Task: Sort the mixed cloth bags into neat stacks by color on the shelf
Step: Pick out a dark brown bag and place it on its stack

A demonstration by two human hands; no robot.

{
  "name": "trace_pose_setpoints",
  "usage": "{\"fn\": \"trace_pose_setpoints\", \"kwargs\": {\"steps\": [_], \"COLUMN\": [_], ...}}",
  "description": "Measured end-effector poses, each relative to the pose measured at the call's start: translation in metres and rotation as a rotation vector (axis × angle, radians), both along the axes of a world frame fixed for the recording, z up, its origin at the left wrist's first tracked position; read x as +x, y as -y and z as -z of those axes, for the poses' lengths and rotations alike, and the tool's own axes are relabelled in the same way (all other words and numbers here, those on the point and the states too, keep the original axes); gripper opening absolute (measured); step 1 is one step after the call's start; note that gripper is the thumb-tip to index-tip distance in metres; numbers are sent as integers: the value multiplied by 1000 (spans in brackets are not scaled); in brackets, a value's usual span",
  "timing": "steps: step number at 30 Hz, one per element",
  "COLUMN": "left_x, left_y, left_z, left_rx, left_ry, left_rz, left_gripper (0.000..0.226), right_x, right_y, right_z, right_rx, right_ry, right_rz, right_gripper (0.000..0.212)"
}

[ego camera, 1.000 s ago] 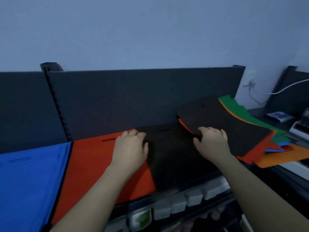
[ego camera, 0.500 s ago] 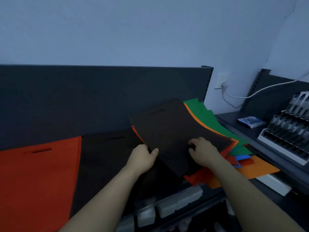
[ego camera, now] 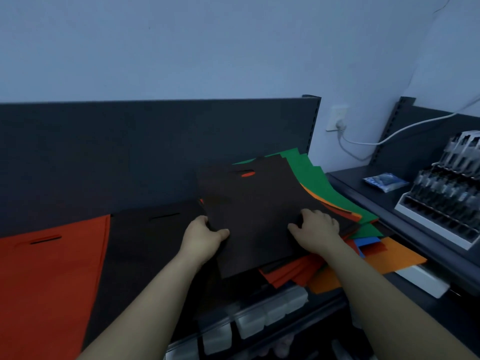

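A person's two hands work a black bag (ego camera: 254,209) atop a mixed pile (ego camera: 315,179) of green, orange, red and blue bags on a dark shelf (ego camera: 259,314). The bag lies nearly flat, its long axis running away from the person, and its handle slot (ego camera: 244,174) points toward the shelf's back panel (ego camera: 155,152), with red showing through the opening. The left hand (ego camera: 205,237) pinches the bag's left edge, thumb pressed on top and fingers tucked out of sight beneath. The right hand (ego camera: 318,229) sits on the bag's near right part, knuckles up and fingers curled down; whether they clamp the cloth cannot be told. Just left of the left hand lies a black stack (ego camera: 145,250), and beyond it a red stack (ego camera: 46,287).
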State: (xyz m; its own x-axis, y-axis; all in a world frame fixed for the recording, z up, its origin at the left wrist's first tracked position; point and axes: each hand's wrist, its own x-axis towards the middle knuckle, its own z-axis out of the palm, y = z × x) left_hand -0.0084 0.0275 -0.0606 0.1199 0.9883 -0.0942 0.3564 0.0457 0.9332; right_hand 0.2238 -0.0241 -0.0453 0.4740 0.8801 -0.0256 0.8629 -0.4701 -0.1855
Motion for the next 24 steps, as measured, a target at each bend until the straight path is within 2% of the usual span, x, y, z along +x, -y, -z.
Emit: {"fn": "trace_pose_setpoints", "kwargs": {"steps": [3, 6, 7, 10, 12, 14, 16, 18, 20, 22, 24], "left_x": [2, 0, -1, -4, -3, 0, 3, 5, 7, 6, 5], "left_y": [4, 1, -1, -4, -4, -5, -6, -7, -7, -7, -8], "left_z": [0, 0, 0, 0, 0, 1, 2, 3, 4, 5, 5], "left_rx": [-42, -81, -83, -37, -27, -35, -41, -42, -54, -63, -62], "left_ry": [74, 142, 155, 98, 80, 70, 69, 70, 75, 80, 71], "left_rz": [5, -48, -72, -123, -125, -97, -80, -72, -62, -54, -47], "left_gripper": [40, 39, 40, 47, 45, 36, 32, 30, 28, 28, 30], "right_x": [-9, -5, -1, 6, 4, 5, 6, 5, 5, 7, 9], "right_y": [0, 1, 2, 6, 6, 3, 0, -1, -1, -1, -1], "right_z": [-2, -10, -11, -13, -13, -10, -9, -12, -15, -17, -17], "right_rx": [81, 196, 210, 111, 40, 43, 92, 142, 113, 67, 37], "right_ry": [-51, -279, -293, -97, -39, -76, -196, -305, -325, -318, -331], "right_rz": [-85, -122, -98, 34, 57, 54, 54, 41, 30, 21, -11], "right_gripper": [54, 56, 59, 66, 70, 72, 69, 58, 46, 51, 67]}}
